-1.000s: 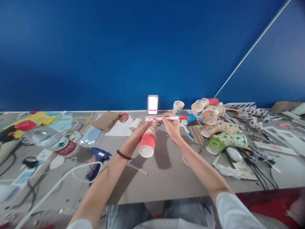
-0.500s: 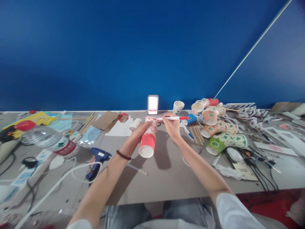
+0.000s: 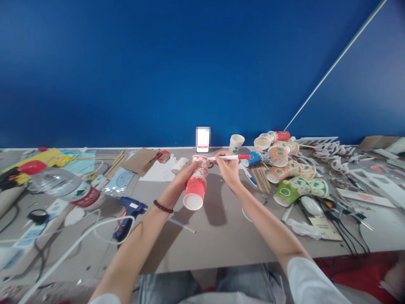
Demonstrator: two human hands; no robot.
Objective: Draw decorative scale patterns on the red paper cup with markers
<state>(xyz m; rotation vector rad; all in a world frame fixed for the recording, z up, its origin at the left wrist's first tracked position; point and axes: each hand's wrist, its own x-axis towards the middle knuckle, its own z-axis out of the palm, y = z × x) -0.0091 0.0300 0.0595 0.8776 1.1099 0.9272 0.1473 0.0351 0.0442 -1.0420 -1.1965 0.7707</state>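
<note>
My left hand [image 3: 185, 174] is closed around the side of a joined column of red-and-white patterned paper cups [image 3: 196, 188], held tilted above the table with an open white mouth facing me. In my right hand [image 3: 229, 169] is a white marker with a red end [image 3: 235, 157], gripped like a pen. Its tip points left and meets or nearly meets the far end of the cups; I cannot tell which. Behind the cups, a phone [image 3: 203, 140] with a lit screen leans against the blue wall.
To the right lie a white paper cup [image 3: 237, 143], green paper cups [image 3: 288, 193], wooden sticks [image 3: 261, 180] and a computer mouse [image 3: 311, 206]. On the left are a blue glue gun [image 3: 129, 215], a water bottle [image 3: 65, 185], a power strip [image 3: 38, 236] and cardboard [image 3: 142, 160].
The near end of the cups has shifted very slightly left with my left hand. The marker and my right hand look almost unmoved.
</note>
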